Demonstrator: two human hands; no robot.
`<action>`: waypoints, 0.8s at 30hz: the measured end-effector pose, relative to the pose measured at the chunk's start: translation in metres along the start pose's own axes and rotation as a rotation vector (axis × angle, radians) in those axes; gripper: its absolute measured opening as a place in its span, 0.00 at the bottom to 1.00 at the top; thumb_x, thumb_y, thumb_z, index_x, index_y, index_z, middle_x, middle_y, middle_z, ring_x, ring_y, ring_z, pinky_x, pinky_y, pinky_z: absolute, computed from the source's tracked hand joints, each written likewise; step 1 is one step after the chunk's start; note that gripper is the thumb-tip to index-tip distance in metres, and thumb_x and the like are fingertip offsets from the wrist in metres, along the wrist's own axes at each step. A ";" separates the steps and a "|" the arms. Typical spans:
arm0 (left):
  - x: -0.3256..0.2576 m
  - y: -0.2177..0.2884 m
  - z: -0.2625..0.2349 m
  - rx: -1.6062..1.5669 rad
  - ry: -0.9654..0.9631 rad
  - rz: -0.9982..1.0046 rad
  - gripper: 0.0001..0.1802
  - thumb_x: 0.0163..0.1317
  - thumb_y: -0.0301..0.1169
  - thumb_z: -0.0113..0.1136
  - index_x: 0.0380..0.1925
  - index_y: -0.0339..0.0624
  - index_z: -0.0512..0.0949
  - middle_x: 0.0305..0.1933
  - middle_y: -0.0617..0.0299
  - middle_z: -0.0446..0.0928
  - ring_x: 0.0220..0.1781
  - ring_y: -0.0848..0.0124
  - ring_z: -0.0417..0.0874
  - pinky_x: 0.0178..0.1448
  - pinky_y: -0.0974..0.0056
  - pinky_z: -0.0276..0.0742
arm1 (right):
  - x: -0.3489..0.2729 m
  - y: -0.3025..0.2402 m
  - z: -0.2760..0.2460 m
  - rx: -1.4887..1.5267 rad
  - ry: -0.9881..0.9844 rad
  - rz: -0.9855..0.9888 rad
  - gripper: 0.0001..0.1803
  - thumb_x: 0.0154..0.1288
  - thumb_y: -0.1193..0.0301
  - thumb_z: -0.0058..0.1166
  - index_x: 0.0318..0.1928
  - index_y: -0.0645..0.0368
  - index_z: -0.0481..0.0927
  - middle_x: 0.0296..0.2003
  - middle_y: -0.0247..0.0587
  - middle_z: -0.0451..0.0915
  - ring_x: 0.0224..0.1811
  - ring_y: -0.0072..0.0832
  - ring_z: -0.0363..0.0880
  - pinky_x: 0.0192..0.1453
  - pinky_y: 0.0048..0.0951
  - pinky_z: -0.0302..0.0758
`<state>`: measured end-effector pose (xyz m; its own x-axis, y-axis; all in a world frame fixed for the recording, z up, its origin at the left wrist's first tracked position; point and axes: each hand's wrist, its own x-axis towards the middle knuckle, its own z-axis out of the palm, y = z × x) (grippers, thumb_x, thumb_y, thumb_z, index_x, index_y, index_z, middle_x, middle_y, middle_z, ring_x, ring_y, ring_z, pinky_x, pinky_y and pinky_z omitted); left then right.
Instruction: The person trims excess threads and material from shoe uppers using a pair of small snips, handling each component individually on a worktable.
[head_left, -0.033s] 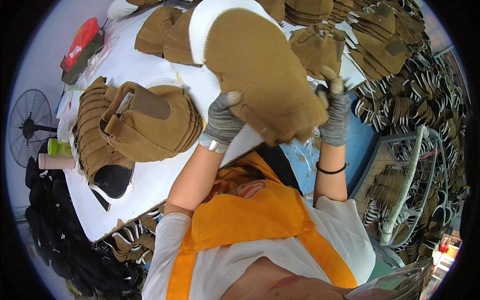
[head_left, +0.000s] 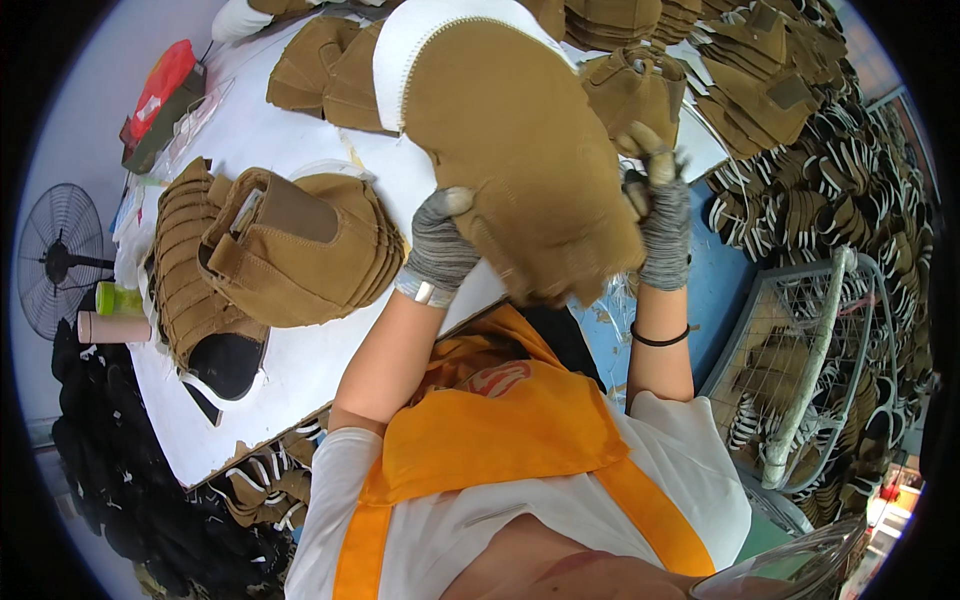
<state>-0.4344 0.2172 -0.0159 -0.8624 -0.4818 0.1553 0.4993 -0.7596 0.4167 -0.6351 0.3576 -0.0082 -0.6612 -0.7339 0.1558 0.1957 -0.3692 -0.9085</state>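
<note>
Holding a large tan suede piece with a white padded edge up above the white table, pinched at its lower corners: left hand in a grey knit glove clamped on the lower left edge, right hand in a matching glove clenched on the lower right edge, thumb up. Hanging between the two grips, bulk rising away from them, so likely to sag or fold should either pinch slacken. Risking a slip too, judging by knit gloves on soft nap. Just left of the left grip, a stack of tan pieces, near enough to be brushed and toppled by a swinging edge. Beyond the right grip, a wire basket and piles of tan pieces; could snag there.
</note>
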 end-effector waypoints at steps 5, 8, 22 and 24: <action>-0.003 0.001 -0.016 -0.140 -0.002 -0.124 0.41 0.44 0.35 0.65 0.60 0.35 0.64 0.57 0.44 0.72 0.56 0.52 0.76 0.57 0.52 0.77 | -0.010 0.001 0.013 -0.047 -0.112 0.168 0.33 0.57 0.53 0.62 0.56 0.63 0.72 0.52 0.44 0.76 0.50 0.31 0.78 0.52 0.30 0.78; -0.005 0.002 -0.014 -0.178 -0.005 -0.136 0.39 0.46 0.37 0.64 0.60 0.36 0.64 0.57 0.46 0.72 0.56 0.53 0.76 0.57 0.53 0.77 | -0.018 -0.013 0.029 -0.094 -0.096 0.041 0.28 0.60 0.55 0.60 0.53 0.65 0.76 0.43 0.40 0.81 0.44 0.25 0.79 0.51 0.26 0.76; -0.010 -0.004 -0.013 -0.133 0.070 -0.109 0.34 0.55 0.47 0.59 0.60 0.44 0.66 0.57 0.55 0.73 0.55 0.60 0.76 0.57 0.57 0.76 | -0.028 -0.029 0.040 -0.175 -0.057 -0.027 0.25 0.65 0.53 0.55 0.49 0.63 0.80 0.37 0.38 0.83 0.40 0.19 0.78 0.47 0.23 0.74; -0.011 -0.004 -0.015 -0.191 0.044 -0.105 0.29 0.62 0.45 0.53 0.60 0.44 0.66 0.58 0.55 0.72 0.57 0.61 0.75 0.59 0.58 0.75 | -0.029 -0.030 0.040 -0.198 -0.048 -0.034 0.24 0.65 0.53 0.54 0.48 0.62 0.80 0.37 0.38 0.83 0.39 0.19 0.77 0.47 0.23 0.74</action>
<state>-0.4257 0.2189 -0.0329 -0.9081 -0.4112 0.0795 0.4175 -0.8733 0.2510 -0.5924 0.3671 0.0300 -0.6291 -0.7509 0.2012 0.0252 -0.2783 -0.9602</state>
